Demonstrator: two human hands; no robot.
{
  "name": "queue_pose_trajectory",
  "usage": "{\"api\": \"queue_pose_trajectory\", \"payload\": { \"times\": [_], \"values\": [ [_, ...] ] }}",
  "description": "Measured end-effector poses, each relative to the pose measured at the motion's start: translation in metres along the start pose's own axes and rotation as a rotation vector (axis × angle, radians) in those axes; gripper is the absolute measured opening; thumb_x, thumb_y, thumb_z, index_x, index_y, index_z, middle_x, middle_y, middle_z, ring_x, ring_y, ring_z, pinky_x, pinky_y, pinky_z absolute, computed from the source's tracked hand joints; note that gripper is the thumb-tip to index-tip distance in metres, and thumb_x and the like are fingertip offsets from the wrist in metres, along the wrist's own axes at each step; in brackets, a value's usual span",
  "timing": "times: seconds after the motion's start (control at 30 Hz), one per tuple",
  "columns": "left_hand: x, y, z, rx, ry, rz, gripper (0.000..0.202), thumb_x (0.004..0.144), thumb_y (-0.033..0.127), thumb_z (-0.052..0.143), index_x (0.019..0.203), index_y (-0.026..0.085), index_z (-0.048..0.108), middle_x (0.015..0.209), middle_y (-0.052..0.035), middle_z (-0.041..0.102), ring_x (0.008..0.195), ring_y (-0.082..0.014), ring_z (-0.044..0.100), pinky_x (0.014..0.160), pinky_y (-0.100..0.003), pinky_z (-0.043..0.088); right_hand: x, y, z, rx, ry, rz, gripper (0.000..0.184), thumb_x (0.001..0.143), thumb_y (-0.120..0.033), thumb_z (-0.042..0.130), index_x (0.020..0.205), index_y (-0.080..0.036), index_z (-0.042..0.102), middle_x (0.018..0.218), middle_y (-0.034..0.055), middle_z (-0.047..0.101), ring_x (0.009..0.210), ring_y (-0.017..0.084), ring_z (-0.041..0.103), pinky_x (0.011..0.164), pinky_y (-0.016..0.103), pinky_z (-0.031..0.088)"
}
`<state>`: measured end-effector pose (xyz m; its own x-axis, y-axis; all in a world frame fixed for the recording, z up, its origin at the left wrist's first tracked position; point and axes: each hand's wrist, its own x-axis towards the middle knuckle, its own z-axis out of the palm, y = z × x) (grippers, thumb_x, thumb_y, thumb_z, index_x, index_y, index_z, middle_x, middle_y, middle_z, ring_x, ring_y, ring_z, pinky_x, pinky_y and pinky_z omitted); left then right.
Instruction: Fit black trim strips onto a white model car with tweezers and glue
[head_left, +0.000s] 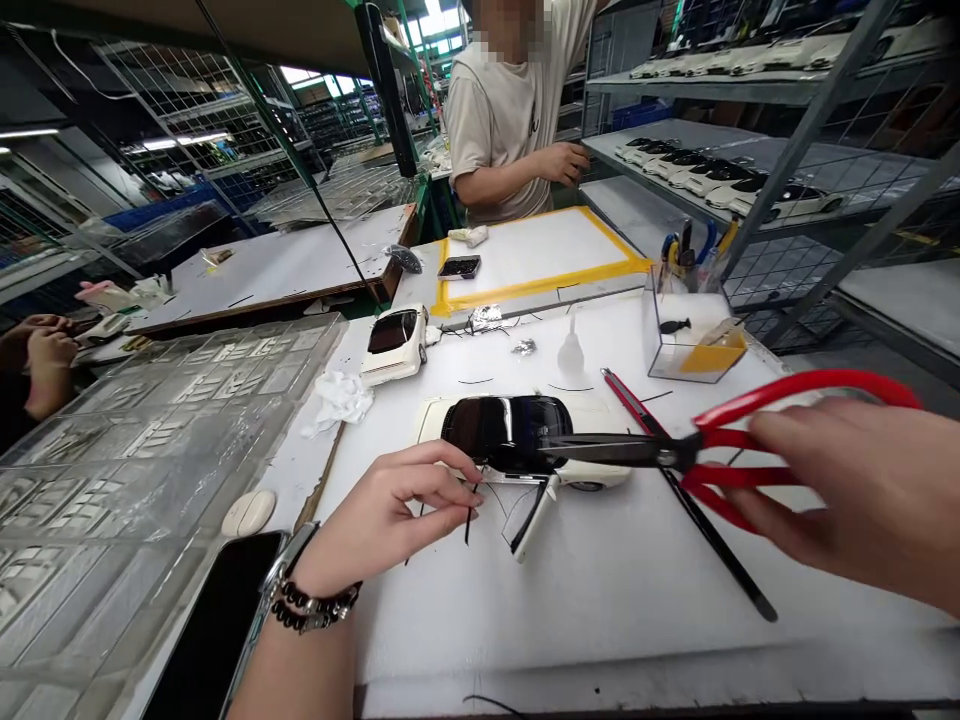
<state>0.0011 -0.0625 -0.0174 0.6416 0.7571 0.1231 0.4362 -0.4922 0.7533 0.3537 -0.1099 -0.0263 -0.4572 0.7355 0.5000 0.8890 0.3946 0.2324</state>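
A white model car (592, 418) with a black roof lies in front of me, its near-side door (534, 520) swung outward. My left hand (409, 495) is beside the door opening, thumb and fingers pinching a thin black strip (469, 520). Around the handles of red-handled scissors (701, 450), the fingers of my right hand (862, 480) are wrapped. The dark scissor blades point left across the car's side, close to the roof and my left fingertips. Whether the blades touch the car I cannot tell.
A red and black craft knife (637, 405) lies behind the scissors. Beyond are a second white car (395, 345), crumpled tissue (337, 400), a clear tool box (694, 335) and a person (510, 120). A phone (217, 630) and parts trays (187, 430) are left; shelves of cars (712, 175) stand right.
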Motion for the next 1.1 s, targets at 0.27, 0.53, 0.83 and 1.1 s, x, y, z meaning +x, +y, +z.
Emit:
{"api": "queue_pose_trajectory", "payload": {
  "times": [0.27,0.53,0.83,1.1],
  "values": [
    [-0.002,0.003,-0.003,0.044,0.066,-0.017,0.015,0.079,0.008,0.059,0.077,0.016,0.072,0.081,-0.0047,0.056,0.066,-0.0087,0.060,0.056,-0.017,0.051,0.057,-0.027,0.018,0.066,0.029,-0.112,0.013,0.083,-0.030,0.053,0.080,-0.018,0.057,0.063,0.0034,0.058,0.058,0.019,0.053,0.051,0.031,0.027],
    [-0.003,0.000,0.000,0.075,0.135,0.067,0.014,0.075,0.002,0.061,0.078,0.015,0.066,0.069,-0.0022,0.061,0.061,-0.0085,0.057,0.056,-0.018,0.047,0.038,-0.022,0.039,0.196,0.057,-0.065,0.011,0.082,-0.028,0.051,0.089,-0.020,0.055,0.065,0.0028,0.060,0.059,0.021,0.055,0.053,0.031,0.034],
    [-0.003,0.003,0.006,0.053,0.146,0.045,0.013,0.079,0.003,0.059,0.081,0.015,0.063,0.098,-0.0080,0.061,0.082,-0.0114,0.063,0.072,-0.022,0.054,0.035,-0.030,0.031,0.289,0.079,-0.197,0.008,0.087,-0.023,0.052,0.085,-0.019,0.058,0.073,0.0022,0.064,0.065,0.017,0.057,0.055,0.031,0.033],
    [-0.003,0.002,0.003,-0.025,0.068,-0.013,0.007,0.081,0.009,0.061,0.077,0.015,0.062,0.113,-0.0104,0.063,0.087,-0.0141,0.066,0.081,-0.029,0.056,0.035,-0.028,0.030,0.271,0.049,-0.217,0.009,0.086,-0.021,0.053,0.086,-0.020,0.063,0.076,0.0026,0.064,0.068,0.017,0.057,0.057,0.031,0.036]
  ]
}}
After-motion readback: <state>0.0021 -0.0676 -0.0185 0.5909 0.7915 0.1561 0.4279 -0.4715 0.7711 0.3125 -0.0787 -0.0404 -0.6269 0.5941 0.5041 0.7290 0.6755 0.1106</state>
